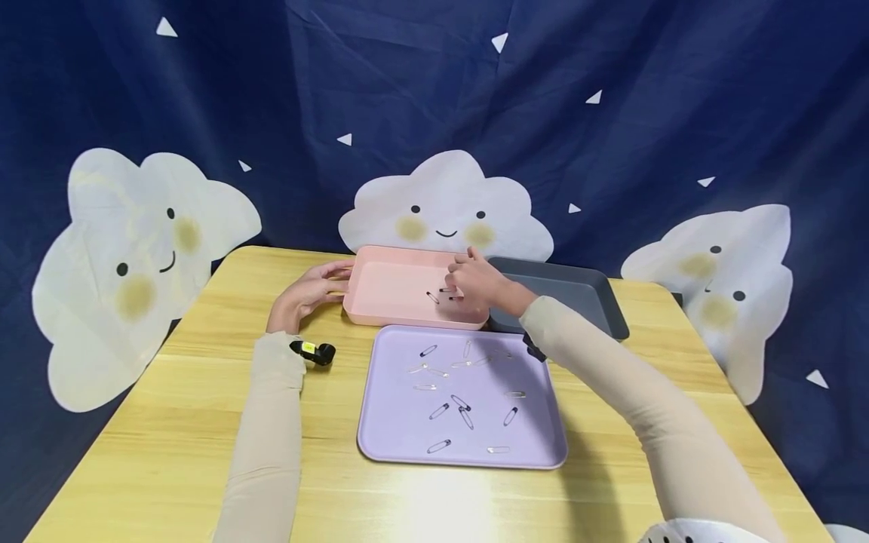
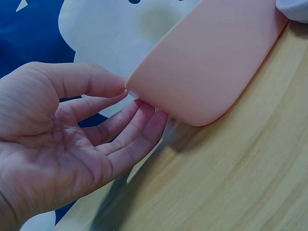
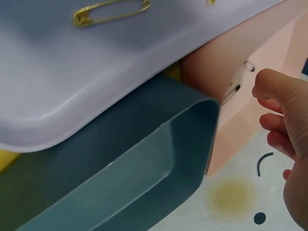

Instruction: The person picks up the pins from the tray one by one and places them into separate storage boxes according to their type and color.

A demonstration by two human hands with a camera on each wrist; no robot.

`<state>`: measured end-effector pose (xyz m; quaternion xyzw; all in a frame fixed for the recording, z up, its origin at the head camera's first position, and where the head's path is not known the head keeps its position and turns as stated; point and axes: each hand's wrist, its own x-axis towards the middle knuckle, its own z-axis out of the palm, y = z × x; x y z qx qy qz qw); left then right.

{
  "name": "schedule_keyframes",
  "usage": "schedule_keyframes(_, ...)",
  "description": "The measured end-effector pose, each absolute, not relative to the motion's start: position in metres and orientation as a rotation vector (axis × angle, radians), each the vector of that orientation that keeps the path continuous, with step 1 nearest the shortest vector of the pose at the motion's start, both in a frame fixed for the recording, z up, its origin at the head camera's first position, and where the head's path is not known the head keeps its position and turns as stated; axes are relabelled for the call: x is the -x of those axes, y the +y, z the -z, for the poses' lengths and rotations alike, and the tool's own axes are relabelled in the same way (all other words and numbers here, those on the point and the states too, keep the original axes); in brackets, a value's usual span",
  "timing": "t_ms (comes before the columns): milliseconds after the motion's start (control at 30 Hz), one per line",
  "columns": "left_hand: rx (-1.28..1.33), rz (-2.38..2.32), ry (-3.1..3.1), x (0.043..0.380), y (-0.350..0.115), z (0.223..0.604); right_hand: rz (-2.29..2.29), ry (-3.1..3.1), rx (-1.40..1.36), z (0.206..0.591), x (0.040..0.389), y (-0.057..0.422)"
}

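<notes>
My left hand [image 1: 314,290] is at the left end of the pink tray [image 1: 387,283]. Its thumb and fingertips touch the outside of the tray's end wall [image 2: 192,72], near the rim. Over the right part of that tray hovers my right hand [image 1: 478,279], fingers loosely bent, and the right wrist view shows nothing between them. Several black-headed safety pins [image 1: 432,297] lie on the pink tray's floor just below its fingertips. In front, a lilac tray [image 1: 400,445] bears scattered safety pins, some dark, such as one pin [image 1: 439,446], others gold-coloured, like another pin [image 3: 113,12].
A dark grey tray [image 1: 563,290] stands right of the pink one, under my right forearm. All three trays sit close together on the wooden table [image 1: 326,452]. Behind the table hangs a blue curtain [image 1: 421,90] with cloud faces. A black wrist camera [image 1: 319,353] sits on my left sleeve.
</notes>
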<state>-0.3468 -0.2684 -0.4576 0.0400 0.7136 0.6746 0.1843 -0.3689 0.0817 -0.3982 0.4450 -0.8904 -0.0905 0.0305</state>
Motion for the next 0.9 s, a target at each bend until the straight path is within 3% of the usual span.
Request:
schedule_keyframes(367, -0.099, -1.897, 2.017, 0.348, -0.268, 0.458, 0.034, -2.637, -1.468, 0.384, 0.341, 0.084)
schedule_keyframes(900, -0.123, -1.897, 2.004, 0.344, -0.268, 0.455, -0.1, -2.567, -1.526, 0.403, 0.298, 0.07)
